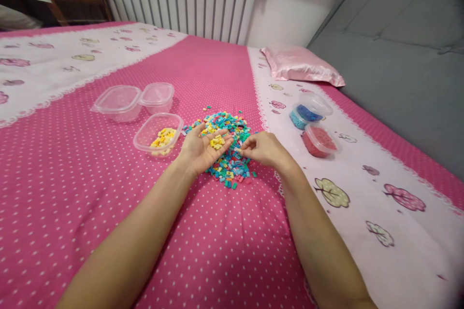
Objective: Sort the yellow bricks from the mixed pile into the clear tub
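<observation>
Yellow pieces [217, 142]: resting on outstretched, upturned fingers of left hand [200, 151]. Pinching pale piece [238, 150] between fingertips of right hand [266, 148]. Spreading beneath fingers: mixed pile [237, 130]. Sitting left of left fingers: clear tub [143, 141], holding more yellow pieces.

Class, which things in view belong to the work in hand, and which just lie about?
Work in hand:
left hand, holding yellow pieces
right hand, at mixed pile
tub of yellow pieces
tubbed red pieces, tubbed blue pieces, apparently
other tubs, probably

Lying about or background:
pink pillow
radiator
</observation>
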A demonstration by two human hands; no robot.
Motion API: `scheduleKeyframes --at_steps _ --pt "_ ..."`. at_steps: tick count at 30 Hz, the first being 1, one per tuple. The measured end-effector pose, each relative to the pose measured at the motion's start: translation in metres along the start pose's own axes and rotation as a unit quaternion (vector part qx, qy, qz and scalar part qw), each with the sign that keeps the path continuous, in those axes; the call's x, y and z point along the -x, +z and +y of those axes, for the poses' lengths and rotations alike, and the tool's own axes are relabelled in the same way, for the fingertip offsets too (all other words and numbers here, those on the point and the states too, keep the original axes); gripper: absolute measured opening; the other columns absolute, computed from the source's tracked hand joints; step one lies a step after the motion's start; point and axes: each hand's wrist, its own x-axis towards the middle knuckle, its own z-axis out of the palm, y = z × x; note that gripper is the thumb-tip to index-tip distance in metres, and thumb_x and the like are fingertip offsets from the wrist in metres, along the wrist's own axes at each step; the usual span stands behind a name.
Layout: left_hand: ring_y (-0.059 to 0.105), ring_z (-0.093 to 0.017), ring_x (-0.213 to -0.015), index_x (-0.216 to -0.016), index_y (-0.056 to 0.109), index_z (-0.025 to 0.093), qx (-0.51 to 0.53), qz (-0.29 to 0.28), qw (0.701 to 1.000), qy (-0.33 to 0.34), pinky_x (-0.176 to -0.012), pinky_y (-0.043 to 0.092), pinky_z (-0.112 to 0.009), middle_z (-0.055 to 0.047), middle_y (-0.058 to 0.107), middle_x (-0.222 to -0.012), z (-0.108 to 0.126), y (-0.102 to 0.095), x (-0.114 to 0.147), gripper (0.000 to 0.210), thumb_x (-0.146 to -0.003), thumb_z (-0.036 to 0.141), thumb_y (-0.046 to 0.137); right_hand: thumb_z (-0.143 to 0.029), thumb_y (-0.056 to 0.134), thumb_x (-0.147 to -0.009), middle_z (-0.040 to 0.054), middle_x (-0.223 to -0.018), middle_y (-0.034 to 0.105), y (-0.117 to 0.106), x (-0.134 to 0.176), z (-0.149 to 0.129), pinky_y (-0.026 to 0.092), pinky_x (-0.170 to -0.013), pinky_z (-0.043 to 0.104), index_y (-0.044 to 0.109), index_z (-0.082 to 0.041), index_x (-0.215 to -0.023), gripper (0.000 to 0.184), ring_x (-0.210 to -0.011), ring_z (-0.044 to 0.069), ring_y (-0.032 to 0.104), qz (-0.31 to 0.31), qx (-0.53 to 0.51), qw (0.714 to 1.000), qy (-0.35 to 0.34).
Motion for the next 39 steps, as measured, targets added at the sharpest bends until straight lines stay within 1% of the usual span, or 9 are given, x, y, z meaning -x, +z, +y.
scheduleKeyframes --at_steps 3,7,9,13,17,23,28,32,39 --pt "0.067 -0.021 -0.076 -0.127 0.047 -0.001 -0.011 0.000 1.000 -0.002 -0.066 0.058 -0.027 -0.020 0.066 -0.092 0.000 -0.002 0.000 0.054 -0.094 0.039 0.031 -0.028 0.068 -0.071 0.0027 -0.068 0.072 -0.005 0.000 0.000 0.046 -0.059 0.025 0.074 -0.019 -0.077 0.013 -0.064 0.016 0.065 0.092 -0.047 0.995 -0.008" --pt "0.067 -0.022 -0.081 -0.126 0.047 -0.002 -0.019 -0.014 1.000 -0.019 -0.068 0.057 -0.028 -0.020 0.065 -0.090 -0.001 -0.003 -0.001 0.056 -0.094 0.041 0.030 -0.027 0.067 -0.073 0.0026 -0.072 0.072 -0.008 0.000 -0.008 0.049 -0.062 0.024 0.073 -0.016 -0.082 0.016 -0.063 0.013 0.065 0.199 -0.139 0.967 -0.079" --pt "0.067 -0.022 -0.081 -0.126 0.047 -0.002 -0.026 -0.030 0.999 -0.037 -0.069 0.057 -0.028 -0.020 0.065 -0.089 -0.002 -0.004 -0.001 0.058 -0.095 0.043 0.028 -0.028 0.066 -0.074 0.0024 -0.071 0.072 -0.008 0.001 -0.013 0.050 -0.062 0.024 0.073 -0.015 -0.083 0.016 -0.063 0.012 0.065 0.229 -0.171 0.952 -0.112" --pt "0.068 -0.023 -0.082 -0.128 0.046 -0.003 -0.043 -0.054 0.996 -0.064 -0.071 0.057 -0.029 -0.021 0.065 -0.090 -0.004 -0.003 -0.001 0.062 -0.095 0.046 0.025 -0.028 0.065 -0.076 0.0015 -0.071 0.071 -0.008 0.003 -0.019 0.048 -0.060 0.023 0.072 -0.015 -0.085 0.017 -0.060 0.011 0.062 0.259 -0.197 0.934 -0.148" --pt "0.067 -0.024 -0.087 -0.129 0.044 -0.004 -0.048 -0.064 0.995 -0.067 -0.074 0.056 -0.028 -0.023 0.065 -0.093 -0.005 -0.002 0.001 0.064 -0.095 0.047 0.024 -0.027 0.064 -0.078 0.0014 -0.073 0.070 -0.010 0.006 -0.023 0.048 -0.059 0.022 0.071 -0.016 -0.088 0.016 -0.060 0.010 0.061 0.264 -0.206 0.930 -0.151" --pt "0.068 -0.025 -0.090 -0.130 0.045 0.005 -0.019 -0.055 0.995 -0.078 -0.069 0.056 -0.030 -0.021 0.066 -0.098 -0.006 -0.001 0.002 0.057 -0.095 0.047 0.029 -0.027 0.062 -0.079 0.0022 -0.077 0.071 -0.011 0.008 -0.027 0.049 -0.063 0.023 0.070 -0.016 -0.089 0.017 -0.065 0.011 0.062 0.243 -0.204 0.937 -0.145" --pt "0.068 -0.026 -0.088 -0.130 0.043 0.000 -0.007 -0.058 0.995 -0.080 -0.070 0.057 -0.031 -0.024 0.066 -0.097 -0.006 -0.002 0.000 0.061 -0.094 0.047 0.029 -0.028 0.064 -0.078 0.0021 -0.077 0.071 -0.008 0.007 -0.026 0.048 -0.062 0.023 0.072 -0.017 -0.090 0.018 -0.065 0.010 0.062 0.226 -0.198 0.941 -0.154" --pt "0.069 -0.025 -0.084 -0.130 0.042 0.001 0.012 -0.074 0.993 -0.088 -0.072 0.057 -0.032 -0.021 0.066 -0.094 -0.006 -0.003 -0.002 0.059 -0.095 0.045 0.027 -0.025 0.065 -0.076 0.0024 -0.080 0.072 -0.008 0.006 -0.024 0.048 -0.062 0.024 0.072 -0.017 -0.093 0.020 -0.064 0.010 0.062 0.204 -0.193 0.947 -0.155" --pt "0.068 -0.025 -0.083 -0.127 0.044 -0.003 0.011 -0.068 0.994 -0.082 -0.070 0.058 -0.030 -0.020 0.065 -0.086 -0.003 -0.004 -0.001 0.060 -0.095 0.045 0.028 -0.023 0.063 -0.077 0.0021 -0.077 0.071 -0.010 0.006 -0.023 0.049 -0.064 0.024 0.072 -0.017 -0.090 0.017 -0.066 0.011 0.063 0.219 -0.181 0.948 -0.142"
